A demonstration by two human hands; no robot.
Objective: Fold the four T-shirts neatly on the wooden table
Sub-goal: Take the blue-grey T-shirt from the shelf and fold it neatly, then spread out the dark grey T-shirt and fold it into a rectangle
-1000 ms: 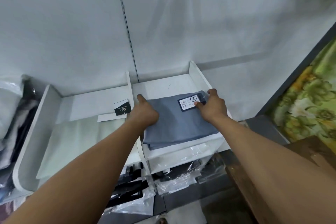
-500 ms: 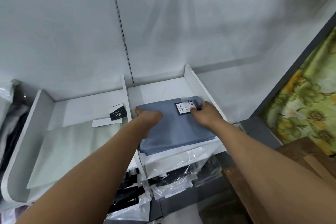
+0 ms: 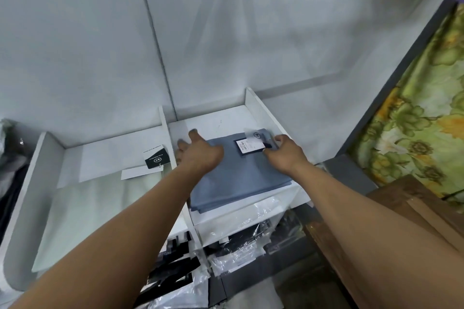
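Here, the tag [image 3: 253,144] on the blue T-shirt [image 3: 238,178] reads illegibly.

left hand [image 3: 199,155]: bare | right hand [image 3: 285,155]: bare | forearms [image 3: 113,233]: bare, uncovered to frame edge

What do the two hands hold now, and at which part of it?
The right hand grips the blue shirt at its far right corner, beside the tag. The left hand only rests open on its far left corner.
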